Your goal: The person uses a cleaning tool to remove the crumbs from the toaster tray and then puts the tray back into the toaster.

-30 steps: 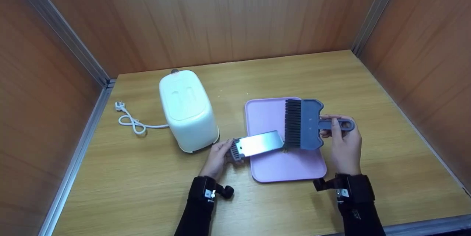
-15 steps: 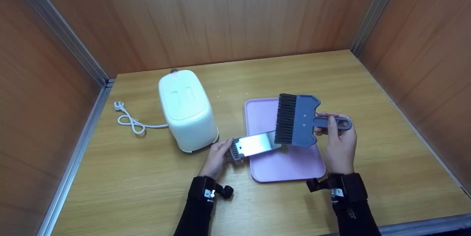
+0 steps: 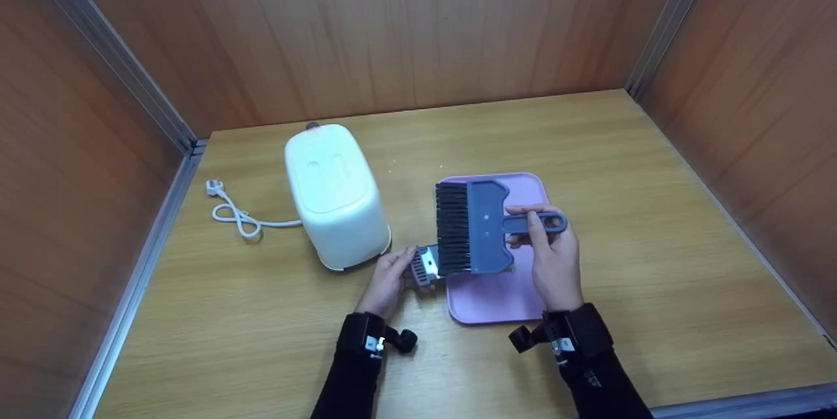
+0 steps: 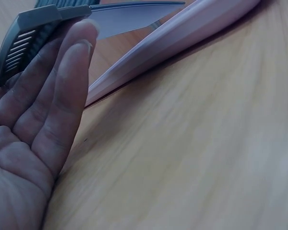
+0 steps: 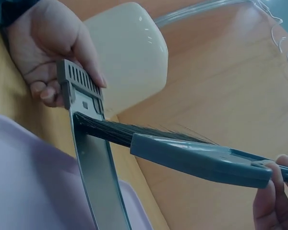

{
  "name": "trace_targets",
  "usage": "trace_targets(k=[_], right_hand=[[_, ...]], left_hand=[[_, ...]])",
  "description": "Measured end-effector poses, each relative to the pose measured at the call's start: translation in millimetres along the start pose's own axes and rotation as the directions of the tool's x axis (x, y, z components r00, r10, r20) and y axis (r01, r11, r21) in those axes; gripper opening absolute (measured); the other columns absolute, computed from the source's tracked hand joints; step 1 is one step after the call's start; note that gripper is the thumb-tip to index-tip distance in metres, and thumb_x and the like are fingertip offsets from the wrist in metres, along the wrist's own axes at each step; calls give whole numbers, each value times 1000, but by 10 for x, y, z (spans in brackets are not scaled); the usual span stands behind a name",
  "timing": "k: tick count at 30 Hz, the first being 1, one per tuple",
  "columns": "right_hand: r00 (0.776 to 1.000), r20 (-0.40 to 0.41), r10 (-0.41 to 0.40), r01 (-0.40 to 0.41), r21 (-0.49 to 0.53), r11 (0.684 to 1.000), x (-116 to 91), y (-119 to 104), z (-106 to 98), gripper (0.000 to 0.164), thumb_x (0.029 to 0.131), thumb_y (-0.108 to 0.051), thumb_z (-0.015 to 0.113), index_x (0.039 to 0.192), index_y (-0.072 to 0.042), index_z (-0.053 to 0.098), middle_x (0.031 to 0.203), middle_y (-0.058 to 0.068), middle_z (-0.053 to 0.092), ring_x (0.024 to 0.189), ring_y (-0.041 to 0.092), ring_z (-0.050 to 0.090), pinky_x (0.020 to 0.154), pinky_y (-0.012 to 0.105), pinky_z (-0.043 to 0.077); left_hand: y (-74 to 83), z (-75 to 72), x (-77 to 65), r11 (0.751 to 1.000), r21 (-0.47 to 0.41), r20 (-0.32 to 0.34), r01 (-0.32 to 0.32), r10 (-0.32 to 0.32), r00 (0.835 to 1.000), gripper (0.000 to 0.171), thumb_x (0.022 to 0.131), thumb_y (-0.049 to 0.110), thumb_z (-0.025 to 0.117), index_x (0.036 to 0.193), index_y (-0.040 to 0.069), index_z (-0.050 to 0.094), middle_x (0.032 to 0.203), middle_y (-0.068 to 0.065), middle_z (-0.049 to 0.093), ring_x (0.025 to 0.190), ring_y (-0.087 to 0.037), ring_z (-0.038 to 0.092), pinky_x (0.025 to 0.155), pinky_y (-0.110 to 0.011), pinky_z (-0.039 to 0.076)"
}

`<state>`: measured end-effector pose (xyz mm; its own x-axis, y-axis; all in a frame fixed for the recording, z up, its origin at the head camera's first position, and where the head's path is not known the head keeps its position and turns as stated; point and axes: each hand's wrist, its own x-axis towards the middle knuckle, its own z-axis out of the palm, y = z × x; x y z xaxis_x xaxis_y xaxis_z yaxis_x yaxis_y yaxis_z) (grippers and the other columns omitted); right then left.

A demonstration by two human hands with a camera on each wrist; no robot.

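Note:
My left hand (image 3: 384, 282) pinches the grey slotted end of a narrow metal crumb tray (image 5: 98, 177), which reaches over the pink tray (image 3: 480, 304). By its blue-grey handle, my right hand (image 3: 556, 268) grips a wide brush (image 3: 487, 226) with dark bristles. In the right wrist view the bristle tips meet the metal close to the slotted end. Seen from the head, the brush hides most of the crumb tray's metal. A few small bits (image 3: 512, 268) show on the pink tray beside the brush head.
A white toaster (image 3: 333, 190) with a lid stands left of the pink tray, near my left hand. Its looped cord and plug (image 3: 239, 216) lie further left. Small pale specks dot the table behind. Wooden walls (image 3: 405, 27) enclose the back and both sides.
My right hand has carried the brush leftward along the crumb tray, from its free end to near the slotted end. The left hand has stayed in place.

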<state>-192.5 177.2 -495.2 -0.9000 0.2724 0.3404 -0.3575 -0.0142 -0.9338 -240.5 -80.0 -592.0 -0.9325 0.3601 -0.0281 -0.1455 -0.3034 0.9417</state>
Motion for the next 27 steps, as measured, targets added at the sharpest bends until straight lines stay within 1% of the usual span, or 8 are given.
trace_targets(k=[4, 7, 10, 16, 20, 23, 27], right_hand=[[999, 38, 15, -14, -31, 999, -27, -16, 25, 27, 104, -26, 49, 115, -2, 55, 113, 13, 69, 76, 27, 66, 71, 34, 59], [999, 50, 7, -5, -37, 999, -32, -39, 18, 27, 104, -26, 49, 115, -2, 56, 113, 13, 69, 77, 28, 65, 71, 35, 59], [998, 56, 4, -2, -45, 999, -23, -53, -4, 27, 103, -26, 50, 115, -3, 56, 112, 11, 69, 78, 28, 65, 71, 35, 59], [998, 58, 3, 2, -76, 997, 2, -52, -67, 28, 103, -27, 49, 115, -2, 56, 112, 11, 69, 78, 27, 64, 71, 33, 58], [998, 55, 3, 2, -88, 996, 16, -66, -95, 28, 103, -28, 50, 115, -4, 57, 112, 10, 69, 78, 27, 64, 71, 33, 58], [998, 59, -11, 16, -90, 996, 32, -66, -116, 29, 103, -28, 49, 116, -2, 56, 112, 12, 69, 78, 26, 64, 72, 32, 58], [998, 65, -28, 34, -88, 996, 55, -50, -145, 30, 104, -26, 49, 116, 1, 55, 113, 15, 68, 77, 26, 64, 71, 31, 58]], left_hand=[[1, 10, 3, 1000, -3, -2, 6, -6, 1000, 41, 104, 31, 49, 112, -6, 64, 90, -14, 72, 65, -23, 69, 64, -35, 60], [8, 12, 5, 1000, -7, -10, 14, -15, 1000, 42, 103, 32, 50, 114, -7, 63, 91, -15, 72, 66, -22, 69, 65, -36, 60], [10, 7, 8, 1000, -11, -13, 22, -22, 1000, 42, 103, 32, 51, 114, -7, 63, 92, -15, 72, 67, -22, 68, 66, -36, 60], [0, -6, 7, 1000, 3, -1, 18, -18, 1000, 43, 103, 34, 51, 111, -6, 64, 89, -14, 71, 67, -24, 69, 67, -36, 60], [0, -6, 4, 1000, -13, -12, 23, -23, 1000, 42, 103, 34, 51, 111, -5, 64, 89, -13, 71, 67, -23, 69, 67, -36, 60], [5, 2, -3, 1000, -16, -18, 25, -25, 1000, 41, 103, 33, 51, 111, -5, 64, 87, -13, 72, 66, -22, 69, 65, -36, 60], [7, 11, -4, 1000, -9, -9, 19, -19, 1000, 42, 103, 33, 50, 110, -6, 64, 84, -12, 72, 63, -22, 69, 62, -35, 59]])
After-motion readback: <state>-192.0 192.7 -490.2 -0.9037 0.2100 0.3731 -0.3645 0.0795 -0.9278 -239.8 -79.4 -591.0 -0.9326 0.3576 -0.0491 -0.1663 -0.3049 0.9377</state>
